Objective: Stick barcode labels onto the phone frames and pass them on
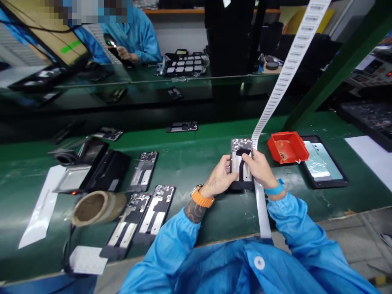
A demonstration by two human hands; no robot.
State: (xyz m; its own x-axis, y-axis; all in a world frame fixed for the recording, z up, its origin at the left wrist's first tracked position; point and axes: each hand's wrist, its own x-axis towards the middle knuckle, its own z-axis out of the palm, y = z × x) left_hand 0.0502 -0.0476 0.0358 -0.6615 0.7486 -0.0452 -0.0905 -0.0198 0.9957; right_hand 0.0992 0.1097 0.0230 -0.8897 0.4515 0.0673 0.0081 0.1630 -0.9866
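Note:
A phone frame (240, 152), dark with silver parts and exposed inner components, stands tilted on the green work surface (190, 163) in front of me. My left hand (218, 179) grips its left edge, fingers closed round it. My right hand (259, 166) pinches at its right side, fingers pressed on the frame where a long white label strip (284, 77) comes down from above. The strip runs under my right wrist and over the table edge.
A red bin (288, 147) and a black tray (324, 163) holding a pale panel lie to the right. Several more phone frames (150, 208) lie at the left, near a tape roll (98, 207) and black trays. Another person in blue works across the table.

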